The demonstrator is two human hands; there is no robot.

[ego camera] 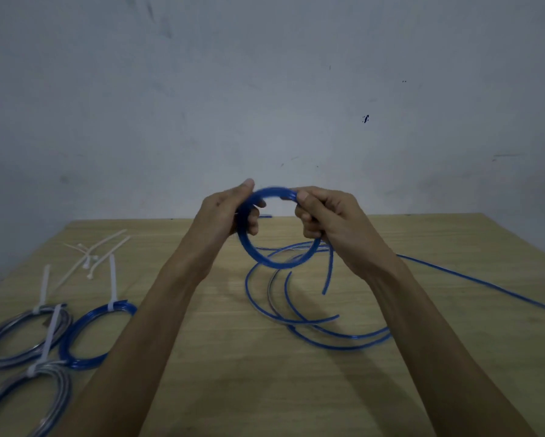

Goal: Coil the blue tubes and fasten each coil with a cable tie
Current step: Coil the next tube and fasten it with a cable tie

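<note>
Now the left hand and right hand both grip the blue tube coil; keep the loops tight together.

A plain, sparsely furnished workroom, more a makeshift bench than a fitted workshop. A light wooden table stands against a bare, scuffed grey-white wall. Loose white cable ties and tied blue tube coils lie on it.
</note>
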